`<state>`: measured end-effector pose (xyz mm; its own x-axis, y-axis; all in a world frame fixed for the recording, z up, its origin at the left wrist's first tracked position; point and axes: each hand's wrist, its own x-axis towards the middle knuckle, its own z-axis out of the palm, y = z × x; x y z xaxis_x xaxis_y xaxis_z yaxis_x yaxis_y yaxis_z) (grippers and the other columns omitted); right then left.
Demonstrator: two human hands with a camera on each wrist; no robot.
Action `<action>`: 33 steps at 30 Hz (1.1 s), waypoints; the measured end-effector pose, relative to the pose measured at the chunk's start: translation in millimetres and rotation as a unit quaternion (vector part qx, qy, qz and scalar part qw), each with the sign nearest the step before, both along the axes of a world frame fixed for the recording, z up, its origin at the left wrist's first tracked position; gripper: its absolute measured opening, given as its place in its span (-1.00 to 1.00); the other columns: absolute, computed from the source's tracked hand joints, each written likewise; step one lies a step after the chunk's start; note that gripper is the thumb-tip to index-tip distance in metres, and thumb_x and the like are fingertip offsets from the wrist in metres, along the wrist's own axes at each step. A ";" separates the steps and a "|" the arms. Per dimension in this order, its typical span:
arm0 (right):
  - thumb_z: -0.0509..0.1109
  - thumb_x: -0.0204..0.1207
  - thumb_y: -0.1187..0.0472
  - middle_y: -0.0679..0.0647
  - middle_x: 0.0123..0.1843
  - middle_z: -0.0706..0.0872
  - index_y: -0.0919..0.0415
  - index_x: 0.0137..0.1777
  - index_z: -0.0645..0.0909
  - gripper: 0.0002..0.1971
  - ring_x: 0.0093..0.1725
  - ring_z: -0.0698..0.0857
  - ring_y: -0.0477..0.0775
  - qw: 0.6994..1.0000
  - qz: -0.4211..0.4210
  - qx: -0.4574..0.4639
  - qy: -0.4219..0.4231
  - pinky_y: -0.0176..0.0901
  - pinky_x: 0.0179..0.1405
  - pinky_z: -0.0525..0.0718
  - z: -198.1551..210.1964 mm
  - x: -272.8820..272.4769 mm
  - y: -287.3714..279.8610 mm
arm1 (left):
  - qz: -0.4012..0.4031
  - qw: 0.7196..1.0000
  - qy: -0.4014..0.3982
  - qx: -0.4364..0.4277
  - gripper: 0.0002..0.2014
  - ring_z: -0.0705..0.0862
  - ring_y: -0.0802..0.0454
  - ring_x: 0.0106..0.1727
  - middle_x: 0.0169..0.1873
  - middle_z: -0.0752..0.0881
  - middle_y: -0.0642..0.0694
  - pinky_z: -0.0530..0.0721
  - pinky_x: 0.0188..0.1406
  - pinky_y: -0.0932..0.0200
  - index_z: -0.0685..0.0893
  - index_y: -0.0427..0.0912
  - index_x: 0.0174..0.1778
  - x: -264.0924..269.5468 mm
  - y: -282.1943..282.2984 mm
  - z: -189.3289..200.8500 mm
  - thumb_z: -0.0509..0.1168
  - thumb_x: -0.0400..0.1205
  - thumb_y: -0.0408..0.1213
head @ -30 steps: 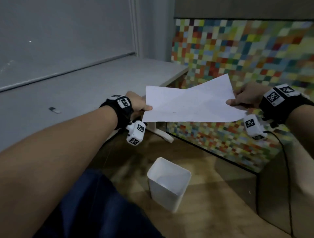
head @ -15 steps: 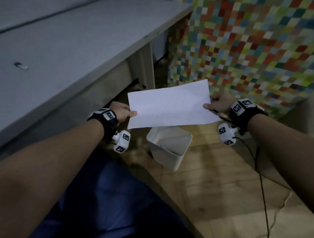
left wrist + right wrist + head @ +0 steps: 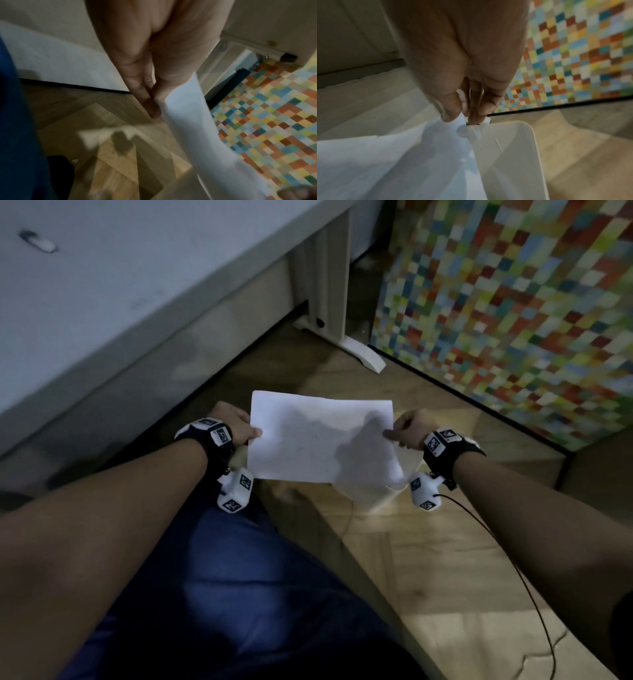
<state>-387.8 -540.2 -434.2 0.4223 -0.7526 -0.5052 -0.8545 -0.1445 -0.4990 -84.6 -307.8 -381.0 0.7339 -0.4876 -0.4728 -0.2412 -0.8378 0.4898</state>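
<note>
A white sheet of paper (image 3: pixel 318 436) is stretched flat between both hands, low over the wooden floor. My left hand (image 3: pixel 239 430) pinches its left edge between thumb and fingers (image 3: pixel 150 108); the sheet (image 3: pixel 188 121) runs away from them in the left wrist view. My right hand (image 3: pixel 402 432) pinches the right edge, thumb on top (image 3: pixel 450 108), with the paper (image 3: pixel 393 162) spreading below. A white plastic bin (image 3: pixel 380 496) stands on the floor directly under the sheet, mostly hidden by it; its open rim (image 3: pixel 530 129) shows in the right wrist view.
A grey desk (image 3: pixel 102 302) with a white leg and foot (image 3: pixel 363 354) stands to the left and ahead. A panel of small multicoloured squares (image 3: pixel 513 302) rises at the right. My blue-trousered leg (image 3: pixel 239 594) is below. A black cable (image 3: pixel 496 542) trails from the right wrist.
Both hands have carried the sheet down and towards me until it covers the white bin. My view has tilted down to the floor.
</note>
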 end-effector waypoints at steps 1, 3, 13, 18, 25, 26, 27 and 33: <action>0.65 0.57 0.06 0.20 -0.22 0.82 0.36 -0.09 0.79 -0.69 -0.28 0.71 0.15 1.000 -0.008 -0.025 -0.007 -0.12 -0.28 0.62 2.5 1.0 -3.4 | -0.002 1.000 -0.002 0.008 -0.74 0.77 -0.11 -0.03 -0.03 0.85 -0.14 0.67 0.06 0.07 0.86 -0.24 0.05 -2.9 -0.4 0.6 0.71 0.51 -0.28; 0.57 0.64 0.13 0.18 -0.18 0.81 0.36 -0.06 0.80 -0.76 -0.19 0.73 0.20 0.997 0.001 -0.074 -0.037 -0.05 -0.20 0.64 14.0 5.2 -6.7 | -0.006 1.000 -0.006 0.019 -0.74 0.78 -0.07 -0.08 -0.06 0.86 -0.10 0.67 0.01 0.10 0.87 -0.20 0.00 -9.8 -2.9 5.5 0.72 0.47 -0.24; 0.37 0.80 0.22 0.04 0.26 0.90 0.20 0.34 0.84 -0.74 0.15 0.77 -0.21 0.937 0.258 -0.013 -0.237 -0.43 0.23 0.61 43.6 76.3 97.6 | -0.019 0.998 0.061 0.021 -0.71 0.92 -0.17 -0.24 -0.28 0.91 -0.18 0.87 -0.02 -0.08 0.92 -0.24 -0.27 -24.0 -27.1 -23.2 0.65 0.13 -0.21; 0.14 0.83 -0.31 -0.20 0.20 0.86 -0.03 0.50 0.76 -0.45 0.15 0.72 -0.24 0.944 0.182 0.103 -0.257 -0.29 0.33 0.58 22.0 60.3 144.0 | -0.010 1.000 0.029 0.003 -0.85 0.90 -0.14 -0.12 -0.26 0.91 -0.15 0.88 0.07 -0.09 0.91 -0.27 -0.18 -54.3 -22.3 19.1 0.63 0.45 -0.27; -0.11 0.83 -0.37 0.32 0.47 0.74 0.27 0.51 0.72 -0.17 0.39 0.71 0.34 0.988 0.123 0.091 0.003 0.13 0.52 0.52 -33.0 0.8 76.0 | 0.012 0.999 0.031 -0.006 -0.86 0.84 -0.22 0.02 -0.24 0.80 -0.15 0.79 0.33 -0.17 0.80 -0.31 -0.12 -37.7 -14.8 20.2 0.64 0.54 -0.38; -0.12 0.84 -0.34 0.34 0.50 0.73 0.29 0.54 0.69 -0.18 0.39 0.70 0.35 0.989 0.124 0.073 0.033 0.12 0.51 0.52 -33.3 2.2 72.8 | 0.015 0.999 0.030 -0.008 -0.85 0.83 -0.21 0.03 -0.23 0.80 -0.14 0.78 0.34 -0.16 0.80 -0.28 -0.13 -36.0 -14.1 19.4 0.65 0.54 -0.37; -0.11 0.85 -0.33 0.34 0.52 0.72 0.28 0.55 0.69 -0.20 0.41 0.70 0.34 0.990 0.128 0.048 0.031 0.11 0.52 0.51 -29.8 7.3 74.0 | 0.019 0.999 0.029 -0.010 -0.85 0.84 -0.22 0.06 -0.20 0.81 -0.14 0.78 0.34 -0.16 0.80 -0.27 -0.14 -35.2 -14.8 18.6 0.66 0.53 -0.36; -0.06 0.78 -0.45 -0.07 0.80 0.46 -0.13 0.80 0.41 -0.28 0.74 0.45 0.00 0.947 0.237 0.096 -0.193 0.02 0.79 0.26 13.6 68.7 137.4 | 0.022 0.998 0.053 -0.028 -0.84 0.87 -0.12 -0.13 -0.22 0.86 -0.16 0.83 0.23 -0.09 0.78 -0.17 -0.20 -38.4 -22.1 8.2 0.65 0.53 -0.38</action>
